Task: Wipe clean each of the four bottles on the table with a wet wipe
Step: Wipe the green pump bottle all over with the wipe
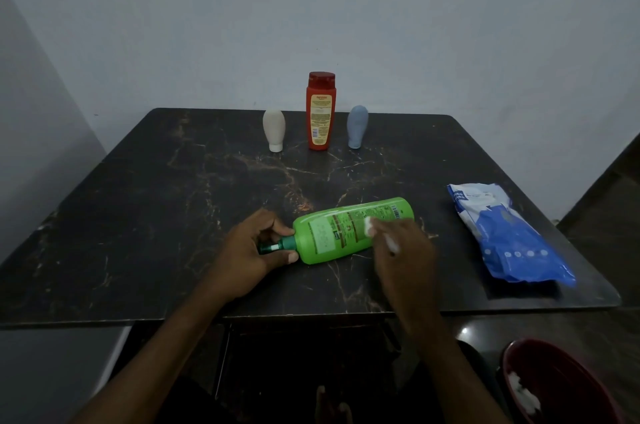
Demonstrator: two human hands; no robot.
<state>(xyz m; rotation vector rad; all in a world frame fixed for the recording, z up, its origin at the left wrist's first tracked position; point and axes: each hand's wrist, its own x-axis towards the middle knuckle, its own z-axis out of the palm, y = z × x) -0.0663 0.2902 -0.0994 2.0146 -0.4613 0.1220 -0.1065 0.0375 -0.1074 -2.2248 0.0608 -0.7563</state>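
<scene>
open — table (138, 215) left, middle | blocked — upright bottles (321, 111) at back, green bottle (346, 229) front, wipes pack (509, 236) right

Glossy marble-look table (138, 215), smooth plastic green bottle (346, 233), crinkled plastic wipes pack (512, 240)

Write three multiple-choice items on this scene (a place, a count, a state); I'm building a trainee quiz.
1. Where does the wipes pack lie? A) table's right side B) floor C) against the wall
2. How many bottles stand upright? A) one B) three C) four
3. How is the green bottle? A) upright B) lying on its side C) in the bin

1 A: it lies near the right edge.
2 B: white tube, red bottle and blue-grey tube stand at the back.
3 B: left hand grips its neck, right hand presses a wipe on it.
</scene>
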